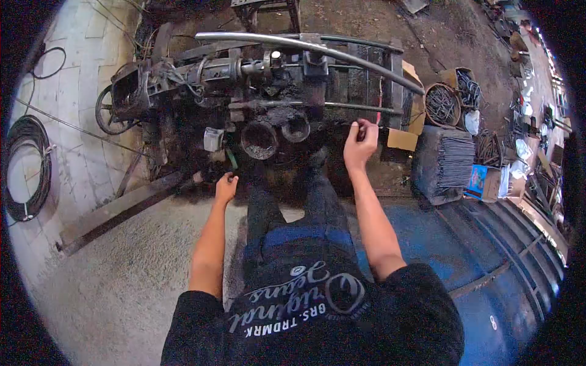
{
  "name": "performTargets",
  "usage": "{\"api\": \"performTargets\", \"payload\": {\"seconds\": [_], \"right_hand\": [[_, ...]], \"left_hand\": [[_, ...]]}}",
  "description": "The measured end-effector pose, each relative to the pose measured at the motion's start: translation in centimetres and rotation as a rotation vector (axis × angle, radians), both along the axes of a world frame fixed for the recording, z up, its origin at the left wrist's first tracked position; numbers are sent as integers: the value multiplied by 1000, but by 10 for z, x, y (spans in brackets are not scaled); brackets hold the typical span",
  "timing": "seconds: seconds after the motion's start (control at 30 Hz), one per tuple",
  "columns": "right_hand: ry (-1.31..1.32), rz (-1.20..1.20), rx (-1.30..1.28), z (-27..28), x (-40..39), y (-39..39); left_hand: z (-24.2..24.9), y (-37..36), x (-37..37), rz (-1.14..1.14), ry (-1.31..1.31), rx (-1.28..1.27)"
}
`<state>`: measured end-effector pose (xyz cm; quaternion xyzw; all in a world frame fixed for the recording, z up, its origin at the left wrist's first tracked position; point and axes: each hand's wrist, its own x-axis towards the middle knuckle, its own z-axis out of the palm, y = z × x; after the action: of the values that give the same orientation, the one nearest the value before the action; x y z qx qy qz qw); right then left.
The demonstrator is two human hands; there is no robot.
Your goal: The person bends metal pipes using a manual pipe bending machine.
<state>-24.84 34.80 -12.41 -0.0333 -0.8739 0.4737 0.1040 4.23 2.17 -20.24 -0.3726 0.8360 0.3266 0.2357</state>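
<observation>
Before me stands a dark, greasy machine [244, 73] with a handwheel [105, 110] at its left end. My left hand [225, 189] is low in front of it, fingers curled, just below a short green stick-like piece [231, 158]. Raised at the machine's right side, my right hand [361, 146] has its fingers curled in and thumb up, close to a thin red strip [379, 104]. What either hand grips is hidden by the fingers. Two round, grimy tins [259, 140] [295, 127] sit between the hands at the machine's front.
A long metal pipe [262, 38] slants across the machine. To the right are a basket of metal pieces [442, 105], a container stacked with rods [455, 161] and cardboard [403, 139]. Coiled cable [27, 168] lies left; a steel beam [122, 210] runs along the floor.
</observation>
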Motion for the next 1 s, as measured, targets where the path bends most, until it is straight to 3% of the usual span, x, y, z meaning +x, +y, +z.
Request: {"api": "performTargets", "payload": {"seconds": [0.07, 0.17, 0.2, 0.23, 0.3, 0.33, 0.37, 0.4, 0.47, 0.5, 0.57, 0.6, 0.63, 0.73, 1.0], "right_hand": [[230, 254, -6, 62, -10, -28], [555, 446, 23, 117, -70, -76], [558, 453, 117, 127, -93, -93], [559, 464, 170, 128, -116, -108], [557, 462, 409, 113, -154, -128], [532, 419, 454, 113, -159, -135], [507, 375, 496, 113, -161, -140], [502, 371, 499, 116, -161, -141], [129, 431, 696, 123, -158, -144], [119, 426, 696, 124, -156, -145], [39, 398, 677, 128, -156, -146], [34, 388, 677, 130, -157, -145], [14, 414, 685, 131, -158, -145], [-6, 414, 681, 130, -157, -146], [-71, 414, 689, 134, -156, -150]], "left_hand": [[-26, 0, 1, 267, 48, 22], [-97, -11, 9, 393, 237, 172], [-77, -3, -14, 525, 73, 188], [-67, -4, -26, 522, 71, 196], [-57, -4, -33, 800, 68, 549], [-58, -2, -32, 801, 133, 556], [-57, 0, -27, 798, 128, 560], [-45, 2, -26, 655, 125, 410], [-22, 5, -27, 444, 131, 136], [-18, -1, -25, 436, 123, 136], [-11, -14, -25, 203, 39, -13], [32, -8, -54, 256, -73, 62], [44, -12, -66, 246, -73, 59], [58, -23, -89, 0, -229, -60], [76, -22, -116, -49, -294, -95]]}}
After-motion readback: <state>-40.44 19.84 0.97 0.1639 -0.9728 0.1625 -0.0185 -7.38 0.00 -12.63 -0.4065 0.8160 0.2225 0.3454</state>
